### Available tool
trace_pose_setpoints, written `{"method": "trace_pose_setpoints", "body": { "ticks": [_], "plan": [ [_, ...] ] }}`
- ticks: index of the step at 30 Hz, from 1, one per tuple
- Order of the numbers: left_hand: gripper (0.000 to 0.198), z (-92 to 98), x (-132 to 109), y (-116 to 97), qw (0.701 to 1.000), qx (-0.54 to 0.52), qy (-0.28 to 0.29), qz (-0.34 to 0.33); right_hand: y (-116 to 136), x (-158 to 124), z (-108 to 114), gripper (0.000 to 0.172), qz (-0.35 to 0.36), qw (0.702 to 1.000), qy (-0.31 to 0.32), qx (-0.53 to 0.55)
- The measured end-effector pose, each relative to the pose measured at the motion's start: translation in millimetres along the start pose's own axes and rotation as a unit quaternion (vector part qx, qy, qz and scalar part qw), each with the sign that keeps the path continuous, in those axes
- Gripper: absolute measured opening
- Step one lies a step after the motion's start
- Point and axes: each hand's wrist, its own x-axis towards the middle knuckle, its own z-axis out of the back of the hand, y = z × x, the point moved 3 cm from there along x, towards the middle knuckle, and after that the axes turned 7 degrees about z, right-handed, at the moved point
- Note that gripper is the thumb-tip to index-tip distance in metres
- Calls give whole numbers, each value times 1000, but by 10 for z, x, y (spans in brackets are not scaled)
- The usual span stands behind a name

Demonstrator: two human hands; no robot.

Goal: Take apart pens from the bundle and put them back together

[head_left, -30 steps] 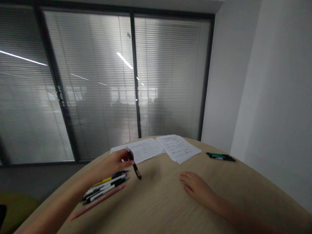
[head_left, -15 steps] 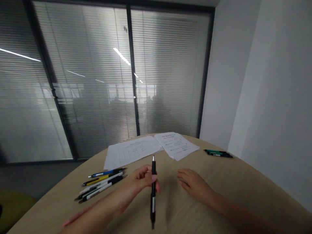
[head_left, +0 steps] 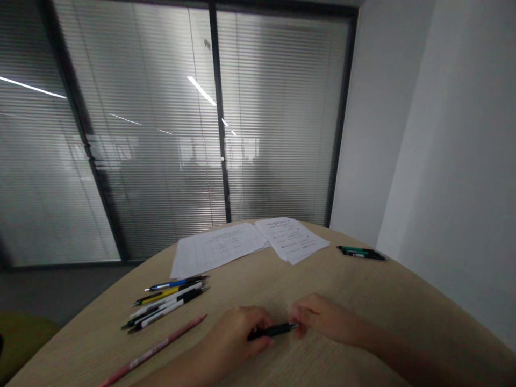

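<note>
My left hand [head_left: 236, 333] and right hand [head_left: 322, 318] are together, palms down, fingers clasping a slim black pen [head_left: 274, 330] between them above the pale wooden table [head_left: 346, 285]. A slanted row of pens [head_left: 169, 301] lies at ten o'clock, a pink pencil [head_left: 153, 349] at nine.

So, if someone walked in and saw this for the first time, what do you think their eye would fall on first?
Probably the black pen held between the left hand and right hand, just above the wooden table. Left of the hands lie a row of pens and a pink pencil, with printed sheets farther off.
</note>
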Motion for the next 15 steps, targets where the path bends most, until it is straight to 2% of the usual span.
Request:
{"method": "trace_pose_setpoints", "body": {
  "ticks": [4,7,10,12,15],
  "plan": [
    [16,-35,11,22,1000,-3,3,8,-31,-11,-141,49,-56,994,30,89],
    [19,-8,20,39,999,-30,-3,14,-128,18,-91,48,-73,990,-1,121],
    [22,35,87,136,994,-108,-25,14,-254,45,60,49,-65,986,-56,145],
    [18,56,165,249,978,-207,-29,19,-365,50,154,50,-73,975,-99,183],
    [17,88,267,430,921,-381,-42,68,-535,44,214,49,-98,950,-139,262]
  ]
}}
